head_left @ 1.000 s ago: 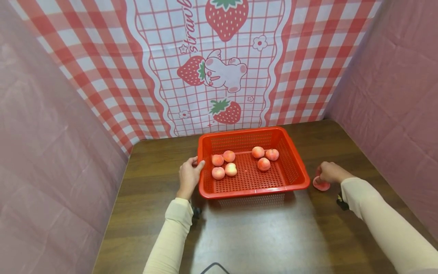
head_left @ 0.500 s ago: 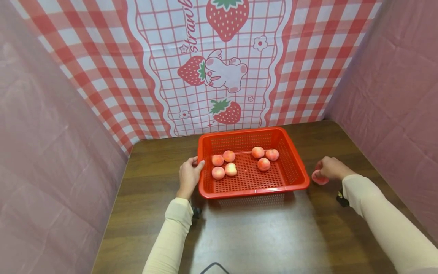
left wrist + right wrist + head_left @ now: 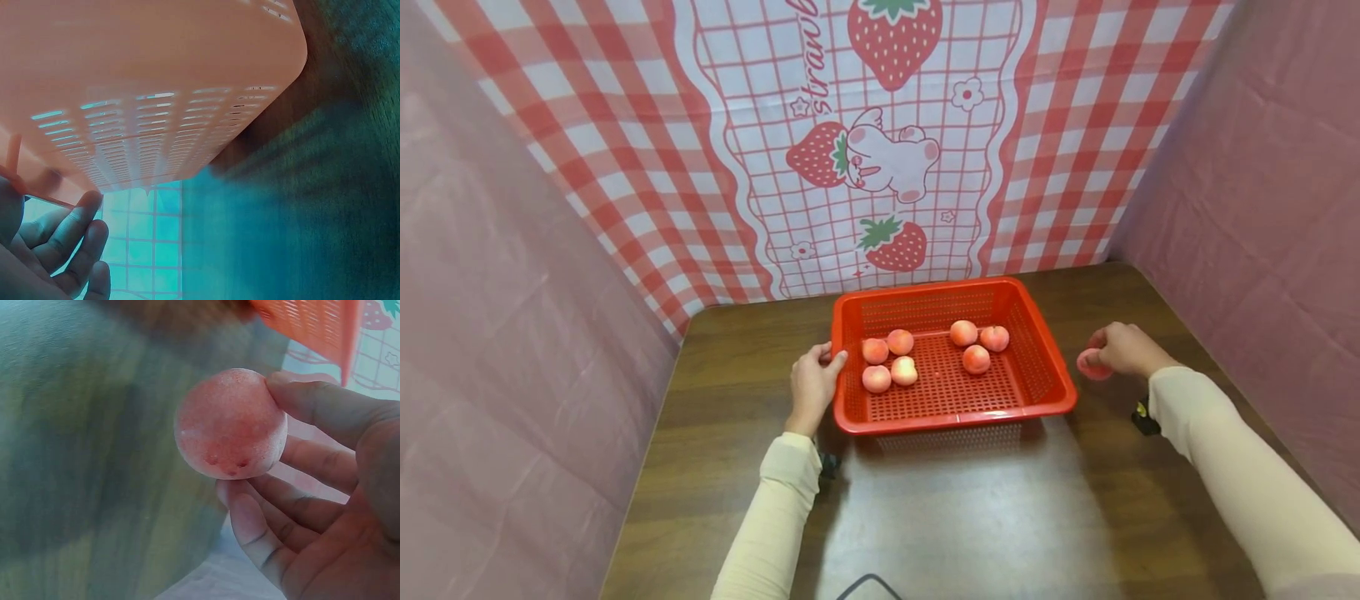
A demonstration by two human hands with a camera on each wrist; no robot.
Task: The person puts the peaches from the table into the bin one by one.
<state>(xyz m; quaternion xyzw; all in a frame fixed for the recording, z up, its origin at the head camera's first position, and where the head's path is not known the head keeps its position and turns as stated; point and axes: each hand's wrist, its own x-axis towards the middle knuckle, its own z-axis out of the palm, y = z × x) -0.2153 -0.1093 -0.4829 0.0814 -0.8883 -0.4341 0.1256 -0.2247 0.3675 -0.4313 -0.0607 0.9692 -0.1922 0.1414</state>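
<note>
A red plastic basket point(image 3: 958, 421) with slotted walls stands on the table. My left hand point(image 3: 812, 383) holds its left rim, thumb on top and fingers point(image 3: 75, 234) under the lip in the left wrist view. Inside, several peaches point(image 3: 877, 379) are grouped at the left, and three more peaches point(image 3: 976, 360) sit together at the right. To the right of the basket, my right hand point(image 3: 1127, 348) pinches another peach point(image 3: 231, 425) between thumb and fingertips. Small dark marks show on that peach's skin in the right wrist view.
The brown wooden table point(image 3: 715, 467) runs up to a strawberry-print checked cloth point(image 3: 895, 167) behind the basket. Pink cloth walls point(image 3: 1247, 208) flank both sides. A thin dark cable point(image 3: 868, 577) loops at the near edge.
My right hand has moved up and slightly left with the peach, away from the near side of the table. My left hand and the basket have stayed in place.
</note>
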